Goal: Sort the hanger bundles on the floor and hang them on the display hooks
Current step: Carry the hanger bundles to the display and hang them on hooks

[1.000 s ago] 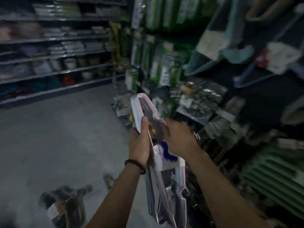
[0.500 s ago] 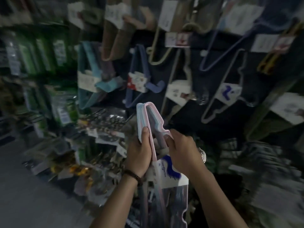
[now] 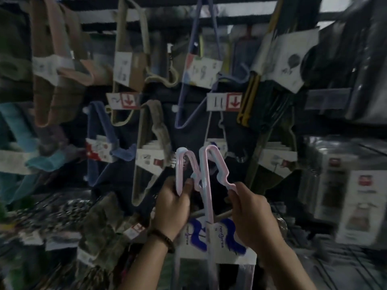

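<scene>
As left grip [image 3: 171,204] and right grip [image 3: 251,214] pinch them, hanger bundles [image 3: 206,181] stick upward.

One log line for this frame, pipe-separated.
left hand: grips left pastel hanger bundle | right hand: grips right pastel hanger bundle | bundles: side by side, upright | hung: neither visibly

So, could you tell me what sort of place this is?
Probably a shop's housewares aisle: labelled hanger bundles hang on display, red-arrow tags sit between them, and boxed goods fill shelves at right.
</scene>
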Demonstrator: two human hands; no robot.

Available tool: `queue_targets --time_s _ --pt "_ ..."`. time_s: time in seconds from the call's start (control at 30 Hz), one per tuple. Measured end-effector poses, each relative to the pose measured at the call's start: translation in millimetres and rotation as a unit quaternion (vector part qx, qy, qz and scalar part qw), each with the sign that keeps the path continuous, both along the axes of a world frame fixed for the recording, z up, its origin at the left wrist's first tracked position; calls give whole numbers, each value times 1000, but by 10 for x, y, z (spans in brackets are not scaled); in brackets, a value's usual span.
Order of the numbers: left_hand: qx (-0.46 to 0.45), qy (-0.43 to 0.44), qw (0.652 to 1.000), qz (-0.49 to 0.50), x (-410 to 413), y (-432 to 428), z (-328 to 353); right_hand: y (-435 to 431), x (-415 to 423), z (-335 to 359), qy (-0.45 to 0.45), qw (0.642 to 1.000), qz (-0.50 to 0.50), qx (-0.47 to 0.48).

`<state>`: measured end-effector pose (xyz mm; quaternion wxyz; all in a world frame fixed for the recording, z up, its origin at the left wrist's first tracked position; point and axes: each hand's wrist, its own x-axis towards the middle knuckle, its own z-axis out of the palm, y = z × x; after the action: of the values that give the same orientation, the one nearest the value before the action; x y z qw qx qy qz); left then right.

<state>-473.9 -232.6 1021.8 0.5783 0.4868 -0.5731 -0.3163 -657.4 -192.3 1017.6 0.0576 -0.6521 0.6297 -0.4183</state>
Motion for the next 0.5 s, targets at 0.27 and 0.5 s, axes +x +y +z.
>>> queue_targets --time_s 0.27,0.5 --pt "-149 -29 980 -131 3 -310 597 58 -263 303 15 995 -97 -19" --pt "-119 -98 944 -292 151 -761 1117 -66 -217 604 56 986 -151 -42"
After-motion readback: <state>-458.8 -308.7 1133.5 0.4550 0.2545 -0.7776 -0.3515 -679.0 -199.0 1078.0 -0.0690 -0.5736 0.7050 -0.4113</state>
